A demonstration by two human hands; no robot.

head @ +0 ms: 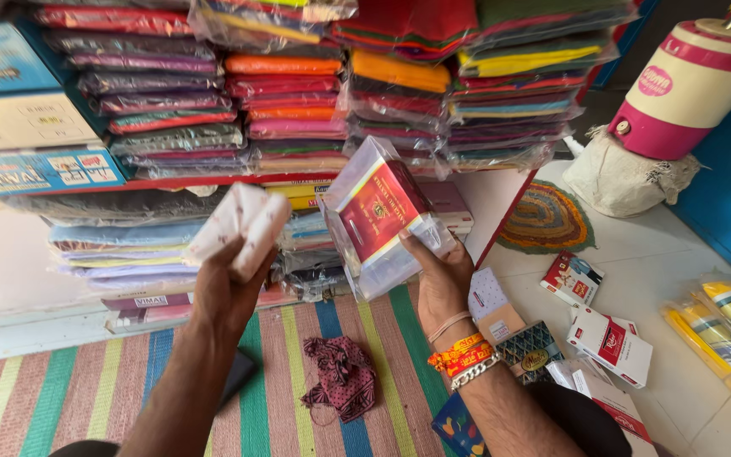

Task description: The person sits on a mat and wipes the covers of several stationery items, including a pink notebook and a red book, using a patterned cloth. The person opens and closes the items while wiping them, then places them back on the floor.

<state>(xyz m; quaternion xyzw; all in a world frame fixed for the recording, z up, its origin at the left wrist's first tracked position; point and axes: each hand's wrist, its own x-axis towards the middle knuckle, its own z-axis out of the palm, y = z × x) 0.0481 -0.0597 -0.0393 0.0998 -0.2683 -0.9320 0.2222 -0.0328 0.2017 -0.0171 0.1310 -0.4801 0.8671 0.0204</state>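
Head view: both raised, left hand [228, 292] clutching pale folded cloth [240, 227], right hand [442, 275] gripping red packet [380, 211].

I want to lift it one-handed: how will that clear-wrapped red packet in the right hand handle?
The red packet probably stays fairly stiff, since it stands flat in the right hand. Its glossy loose plastic wrap looks slippery. It seems light, held by one edge.

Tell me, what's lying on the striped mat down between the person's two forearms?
In the head view, a crumpled maroon patterned cloth lies on the striped mat, between the left hand and right hand.
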